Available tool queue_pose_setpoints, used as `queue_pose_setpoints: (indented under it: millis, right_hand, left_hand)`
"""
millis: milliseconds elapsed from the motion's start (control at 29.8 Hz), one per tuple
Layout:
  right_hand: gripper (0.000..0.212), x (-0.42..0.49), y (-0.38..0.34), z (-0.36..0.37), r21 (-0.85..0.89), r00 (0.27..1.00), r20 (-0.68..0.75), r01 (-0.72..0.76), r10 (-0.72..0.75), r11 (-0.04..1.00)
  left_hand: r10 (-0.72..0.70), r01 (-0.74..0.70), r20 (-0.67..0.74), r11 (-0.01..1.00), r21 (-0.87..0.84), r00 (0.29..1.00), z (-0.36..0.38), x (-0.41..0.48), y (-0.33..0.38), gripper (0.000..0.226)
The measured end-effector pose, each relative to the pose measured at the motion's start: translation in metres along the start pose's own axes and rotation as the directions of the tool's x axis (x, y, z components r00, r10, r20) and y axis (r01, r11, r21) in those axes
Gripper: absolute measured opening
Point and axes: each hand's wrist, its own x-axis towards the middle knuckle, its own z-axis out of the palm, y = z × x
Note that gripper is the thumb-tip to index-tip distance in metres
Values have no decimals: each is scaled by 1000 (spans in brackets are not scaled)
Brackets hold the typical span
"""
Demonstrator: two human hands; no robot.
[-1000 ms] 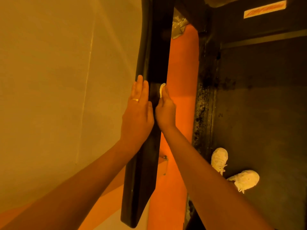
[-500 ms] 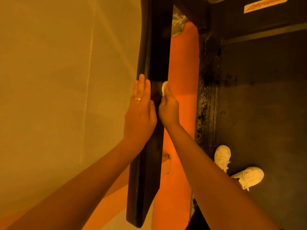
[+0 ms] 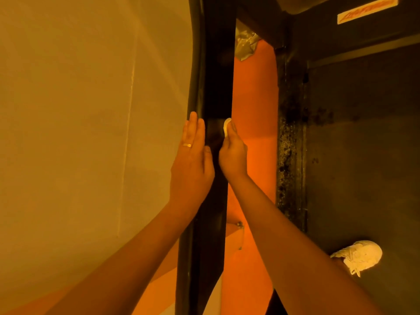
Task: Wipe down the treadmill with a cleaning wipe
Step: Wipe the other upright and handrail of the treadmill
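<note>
Treadmill handrail (image 3: 216, 76), a long black bar, runs up the middle of the view between the pale wall (image 3: 91, 110) and the orange floor (image 3: 252, 98). The person stands on the dark belt (image 3: 363, 155), one white shoe (image 3: 361, 255) visible.

Left hand (image 3: 192, 164) lies flat on the bar's outer face, fingers (image 3: 195, 128) straight and together, holding nothing, with a ring (image 3: 187, 145) on one of them. Right hand (image 3: 233, 155) is curled round a small white wipe (image 3: 226, 127), pinching it against the bar's inner edge. Only a sliver of the wipe shows above the thumb.

Risks, as judged:
- The wipe is bunched small, so each pass likely covers a narrow strip and bands may be missed.
- Pinched at an edge, it could slip free and drop to the floor between bar and deck.
- The bare left palm may leave prints on the face being cleaned.
- The speckled side rail (image 3: 289, 155) beside the belt looks grimy. One small wipe may be spent before reaching it.
</note>
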Motion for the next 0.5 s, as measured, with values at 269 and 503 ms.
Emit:
queue_pose_setpoints:
  millis: [269, 503]
  right_hand:
    - [58, -53, 7, -5, 6, 997, 73, 24, -25, 1000]
    - [51, -110, 8, -9, -7, 992, 129, 11, -10, 1000]
  left_hand:
    - [-8, 8, -11, 1000, 7, 1000, -2, 2, -1, 56]
    - [-21, 21, 91, 1000, 8, 996, -14, -88, -2, 57]
